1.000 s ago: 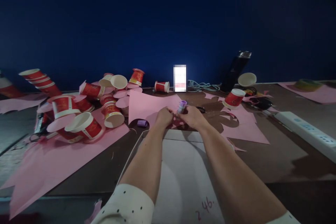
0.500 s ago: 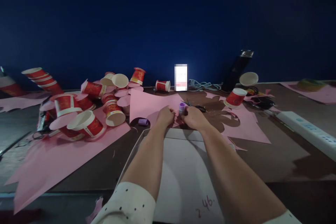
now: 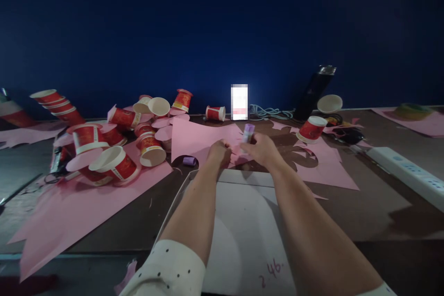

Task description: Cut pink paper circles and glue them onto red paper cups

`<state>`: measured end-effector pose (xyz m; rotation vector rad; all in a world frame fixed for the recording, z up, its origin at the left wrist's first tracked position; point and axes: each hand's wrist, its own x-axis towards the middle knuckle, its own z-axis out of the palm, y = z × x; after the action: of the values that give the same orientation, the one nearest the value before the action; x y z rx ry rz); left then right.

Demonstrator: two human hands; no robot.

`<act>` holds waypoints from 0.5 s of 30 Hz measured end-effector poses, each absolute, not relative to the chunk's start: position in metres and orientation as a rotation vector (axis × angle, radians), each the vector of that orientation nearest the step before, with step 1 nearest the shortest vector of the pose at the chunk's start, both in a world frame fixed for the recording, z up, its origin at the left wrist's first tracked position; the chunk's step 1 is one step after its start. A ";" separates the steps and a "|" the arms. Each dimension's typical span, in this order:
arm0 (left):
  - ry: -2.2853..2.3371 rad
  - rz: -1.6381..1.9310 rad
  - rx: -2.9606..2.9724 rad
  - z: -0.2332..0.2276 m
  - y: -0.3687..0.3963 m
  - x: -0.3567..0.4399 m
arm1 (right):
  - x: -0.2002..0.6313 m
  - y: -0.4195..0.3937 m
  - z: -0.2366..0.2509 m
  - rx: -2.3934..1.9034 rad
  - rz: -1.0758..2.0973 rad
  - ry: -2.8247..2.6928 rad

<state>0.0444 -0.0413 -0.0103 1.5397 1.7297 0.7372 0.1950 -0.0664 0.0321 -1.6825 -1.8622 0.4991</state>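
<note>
At the far left, a heap of red paper cups (image 3: pixel 104 148) is lying tumbled on pink paper sheets (image 3: pixel 79 203). A purple cap (image 3: pixel 189 161) is resting on the worktop (image 3: pixel 347 203) just left of the hands. The left hand (image 3: pixel 219 151) is curling closed on a small pink paper cutout (image 3: pixel 239 153), pinching its near edge against the worktop. The right hand (image 3: pixel 261 149) is closing around a purple glue stick (image 3: pixel 247 133), holding it tilted with its top end sticking out above the fingers, just over the cutout.

The cutout is probably thin, light and floppy, liable to crease, so a flat pinch near the edge suits it. The stick looks rigid, light and smooth, best gripped round its barrel. The fingers are hiding the stick's tip and most of the cutout's outline. A white board (image 3: pixel 243 231) is lying under the forearms.
</note>
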 end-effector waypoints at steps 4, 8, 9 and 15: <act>1.732 0.722 1.597 -0.009 -0.041 0.043 | 0.193 -0.066 0.032 -1.690 0.484 -1.799; 1.744 0.729 1.662 -0.009 -0.040 0.042 | 0.184 -0.063 0.020 -1.640 0.534 -1.992; 1.741 0.729 1.673 -0.009 -0.041 0.042 | 0.183 -0.063 0.017 -1.648 0.521 -2.017; 1.728 0.698 1.690 -0.005 -0.044 0.042 | 0.185 -0.061 0.015 -1.661 0.525 -2.104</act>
<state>0.0418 -0.0439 -0.0053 1.6895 1.7284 0.6976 0.1851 -0.0613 0.0148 -1.6613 -2.1040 0.5249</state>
